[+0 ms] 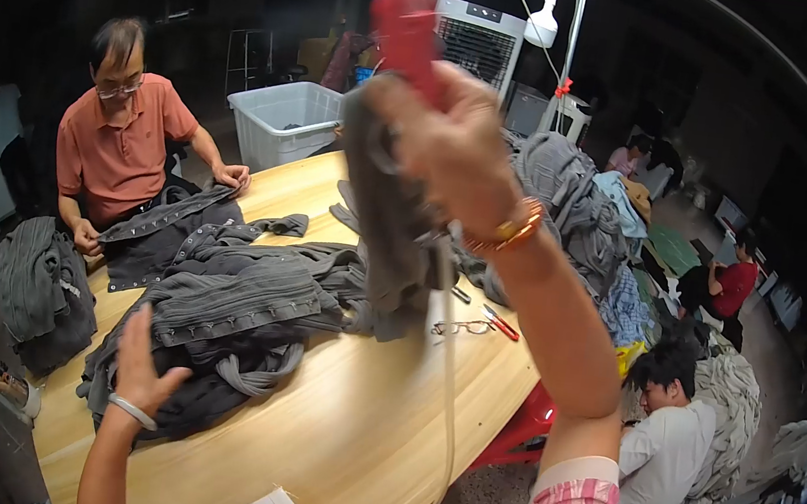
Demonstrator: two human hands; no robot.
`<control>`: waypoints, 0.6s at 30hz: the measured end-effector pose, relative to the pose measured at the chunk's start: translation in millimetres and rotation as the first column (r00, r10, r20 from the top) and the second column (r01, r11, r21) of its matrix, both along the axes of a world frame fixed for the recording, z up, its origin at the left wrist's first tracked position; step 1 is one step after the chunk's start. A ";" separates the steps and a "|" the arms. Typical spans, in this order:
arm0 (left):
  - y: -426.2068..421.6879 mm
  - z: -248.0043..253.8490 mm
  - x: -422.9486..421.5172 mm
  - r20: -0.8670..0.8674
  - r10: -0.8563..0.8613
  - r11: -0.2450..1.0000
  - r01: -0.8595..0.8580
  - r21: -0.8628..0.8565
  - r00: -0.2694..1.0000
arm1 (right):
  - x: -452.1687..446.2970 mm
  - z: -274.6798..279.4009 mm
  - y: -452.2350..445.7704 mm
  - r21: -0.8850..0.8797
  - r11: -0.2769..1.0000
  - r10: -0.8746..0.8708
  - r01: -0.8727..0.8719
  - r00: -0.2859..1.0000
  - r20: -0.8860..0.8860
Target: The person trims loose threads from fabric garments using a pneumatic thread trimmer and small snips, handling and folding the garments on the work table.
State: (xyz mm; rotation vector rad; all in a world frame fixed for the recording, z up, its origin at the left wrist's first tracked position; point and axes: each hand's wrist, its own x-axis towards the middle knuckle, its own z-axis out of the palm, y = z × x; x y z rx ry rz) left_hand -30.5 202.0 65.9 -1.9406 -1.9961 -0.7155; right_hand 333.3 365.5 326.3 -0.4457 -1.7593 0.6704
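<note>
My right hand [452, 142] is raised above the table, its fingers wrapped round a red handheld tool [408, 36], blurred by motion. A dark grey garment [390, 240] hangs below this hand; how it is held is not clear. A pale cord [448, 358] runs down from near the hand past the table's edge. At lower left, my left hand [140, 366] is open with its fingers apart, beside a pile of dark grey garments [226, 301] with a row of snaps. Whether its fingers touch the cloth is not clear.
Across the wooden table [353, 417], a person in an orange shirt [125, 142] holds a dark garment. Glasses [463, 328] and red-handled scissors [502, 325] lie at the right. Behind stand a grey bin [283, 121] and heaped clothes [571, 202]. A person in white [672, 446] is at lower right.
</note>
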 end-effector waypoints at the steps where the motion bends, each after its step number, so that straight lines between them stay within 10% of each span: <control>1: -4.1 54.1 60.4 0.579 0.023 0.967 0.128 -0.219 0.815 | -12.8 -7.9 -13.1 0.040 0.999 0.018 -0.020 0.999 0.047; 5: 14.5 55.3 157.5 0.861 -0.449 0.763 0.605 0.230 0.240 | -47.4 -57.0 -66.5 -0.095 0.971 0.234 -0.218 0.947 0.219; 7: 38.4 33.8 168.9 0.850 -0.442 0.788 0.577 0.215 0.287 | -48.7 -83.0 -77.7 -0.129 0.970 0.236 -0.206 0.921 0.310; 11: 59.1 22.7 179.9 0.983 -0.164 0.911 0.369 0.184 -0.084 | -0.1 -110.6 -77.0 -0.118 0.989 0.108 -0.086 0.975 0.195; 18: 19.4 125.0 230.5 0.855 -0.392 0.832 0.266 0.487 -0.338 | 123.4 -175.6 -64.6 -0.213 0.966 -0.051 0.149 0.913 0.405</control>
